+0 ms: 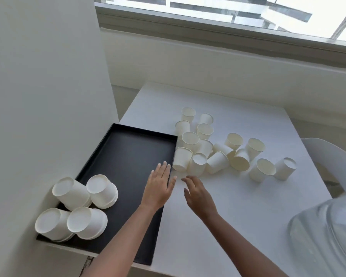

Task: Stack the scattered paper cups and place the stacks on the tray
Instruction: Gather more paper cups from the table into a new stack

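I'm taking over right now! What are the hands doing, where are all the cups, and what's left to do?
Left hand: open, empty, over the right edge of the black tray.
Right hand: open, empty, over the table.
Done: four upside-down stacks sit in the tray's near left corner.
Left: many loose cups lie scattered on the table, right of the tray. Stack them and put the stacks on the tray.

White table (248,206) beneath bright window (228,9)

Both hands — L (159,185), R (198,193) — empty, near loose cups (218,148); 4 stacks (79,206) on tray (128,148).
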{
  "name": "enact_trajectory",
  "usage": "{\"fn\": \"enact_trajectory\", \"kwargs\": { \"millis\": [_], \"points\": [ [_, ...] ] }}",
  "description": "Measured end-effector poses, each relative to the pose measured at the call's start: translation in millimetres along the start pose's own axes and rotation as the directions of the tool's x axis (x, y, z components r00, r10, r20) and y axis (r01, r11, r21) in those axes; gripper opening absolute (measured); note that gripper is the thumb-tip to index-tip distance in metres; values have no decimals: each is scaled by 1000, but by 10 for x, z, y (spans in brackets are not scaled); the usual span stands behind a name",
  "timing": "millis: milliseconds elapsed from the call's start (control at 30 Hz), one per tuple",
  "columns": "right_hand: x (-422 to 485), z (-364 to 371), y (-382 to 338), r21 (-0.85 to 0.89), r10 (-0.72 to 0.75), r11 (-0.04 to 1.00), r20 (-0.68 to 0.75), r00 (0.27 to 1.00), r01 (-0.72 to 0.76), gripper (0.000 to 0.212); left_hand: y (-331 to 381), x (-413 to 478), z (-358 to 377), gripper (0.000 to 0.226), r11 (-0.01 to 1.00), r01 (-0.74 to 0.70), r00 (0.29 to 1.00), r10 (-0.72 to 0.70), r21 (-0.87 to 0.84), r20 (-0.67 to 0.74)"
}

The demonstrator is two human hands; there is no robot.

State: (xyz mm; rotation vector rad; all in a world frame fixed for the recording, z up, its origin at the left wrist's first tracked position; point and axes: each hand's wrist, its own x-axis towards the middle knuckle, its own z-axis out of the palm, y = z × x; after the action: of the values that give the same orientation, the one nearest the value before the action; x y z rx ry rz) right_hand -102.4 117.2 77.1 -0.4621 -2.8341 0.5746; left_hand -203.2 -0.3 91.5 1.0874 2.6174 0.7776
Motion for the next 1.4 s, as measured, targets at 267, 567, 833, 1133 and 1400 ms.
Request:
{"fn": "enact_trajectory", "kwargs": {
  "millis": [267, 567, 833, 1133, 1400],
  "points": [
    [284, -239, 470, -206, 159, 967, 14, 987, -152, 59, 208, 238, 196, 60, 992, 14, 992, -29, 126, 124],
    [527, -226, 500, -234, 146, 962, 14, 989, -139, 33, 236, 360, 301, 61, 978, 18, 986, -52, 207, 158],
    [481, -290, 489, -162, 175, 969, -72, 982, -185, 19, 202, 342, 318, 57, 993, 59, 992, -70, 104, 106],
    [341, -470, 333, 405, 369, 883, -282, 886, -239, 11, 339, 316, 333, 45, 930, 75, 994, -101, -360, -52],
    [406, -498, 49, 954, 546, -236, 288, 787, -185, 17, 644, 444, 274, 53, 161, 251, 901, -399, -955, 169]
  ]
}}
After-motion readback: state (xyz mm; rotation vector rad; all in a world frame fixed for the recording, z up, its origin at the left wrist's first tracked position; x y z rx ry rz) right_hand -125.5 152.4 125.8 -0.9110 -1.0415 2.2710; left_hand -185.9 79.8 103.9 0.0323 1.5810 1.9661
